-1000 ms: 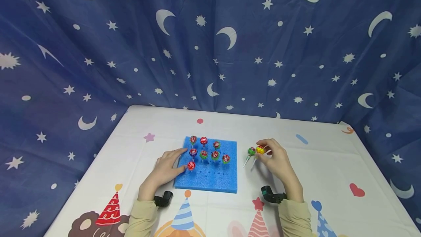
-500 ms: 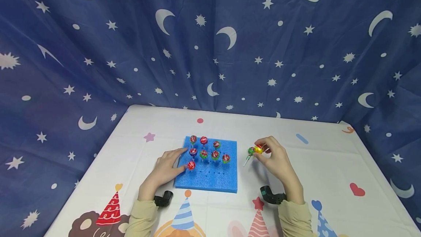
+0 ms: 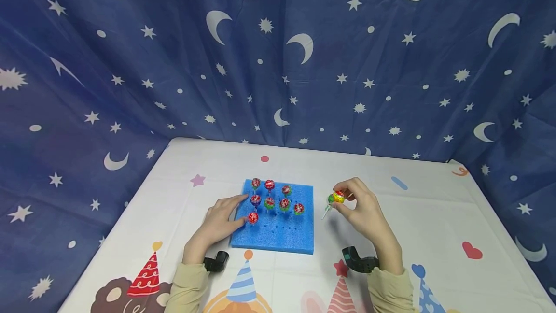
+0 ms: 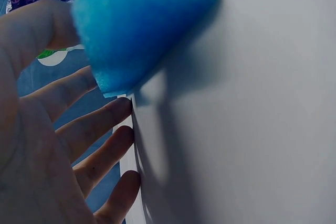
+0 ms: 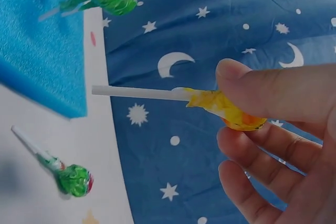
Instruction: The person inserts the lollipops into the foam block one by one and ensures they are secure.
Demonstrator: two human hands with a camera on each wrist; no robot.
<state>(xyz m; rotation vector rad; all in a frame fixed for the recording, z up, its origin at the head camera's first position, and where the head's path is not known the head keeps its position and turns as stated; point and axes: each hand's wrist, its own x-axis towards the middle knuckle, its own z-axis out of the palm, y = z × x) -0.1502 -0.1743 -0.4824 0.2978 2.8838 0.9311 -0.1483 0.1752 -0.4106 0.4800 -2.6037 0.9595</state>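
Observation:
A yellow-wrapped lollipop [image 3: 338, 197] is pinched between the thumb and fingers of my right hand [image 3: 367, 209], raised above the table. In the right wrist view its white stick [image 5: 142, 94] points left, towards the foam. Beneath it a green lollipop [image 5: 74, 180] lies on the table, partly covered by the yellow one in the head view. My left hand [image 3: 219, 219] rests at the left edge of the blue foam block [image 3: 271, 242], thumb and fingers spread. Several lollipops stand upright in that block, among them a red one [image 3: 253, 218] near my left thumb.
Rows of small holes [image 3: 284, 228] show in the front part of the foam. A white party-print cloth [image 3: 427, 206] covers the table. Behind hangs a dark blue curtain [image 3: 321, 110] with moons and stars. Each wrist wears a black camera [image 3: 358, 261].
My right hand has lifted the yellow lollipop off the table and moved it slightly left, over the green one. The left hand stays where it was on the foam.

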